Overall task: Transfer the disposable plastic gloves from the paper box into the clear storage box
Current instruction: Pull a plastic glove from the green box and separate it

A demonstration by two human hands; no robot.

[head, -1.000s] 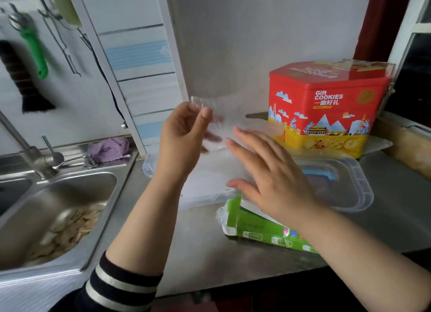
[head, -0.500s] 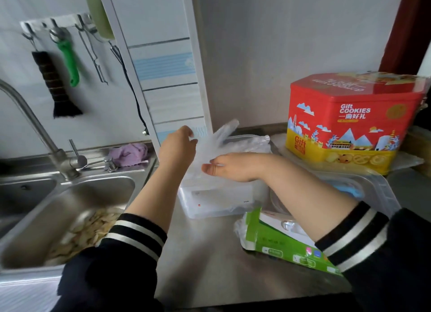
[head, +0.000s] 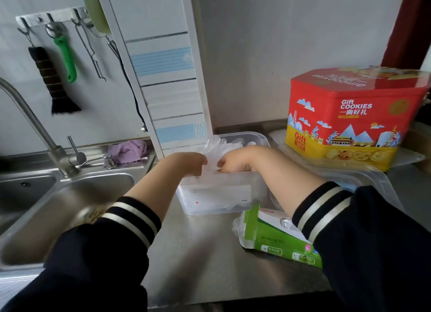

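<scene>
A bundle of clear plastic gloves (head: 213, 152) was held over the open clear storage box (head: 235, 195), which stood on the steel counter (head: 198, 253) against the back wall. The bundle was pinched at its left edge by the left hand (head: 186, 163), fingers curled around the film. The right hand (head: 233, 161) was pressed against the right side of the bundle and dipped into the box; whether its fingers were closed on the gloves could not be told, since they were hidden behind the wrist. More crumpled film was seen further back inside the box. The green and white paper box (head: 277, 238) was laid on its side just in front of the storage box, under the right forearm, with a little film showing at its torn end. A red cookie tin (head: 352, 115) was seen to the right, a sink (head: 58, 209) to the left.
</scene>
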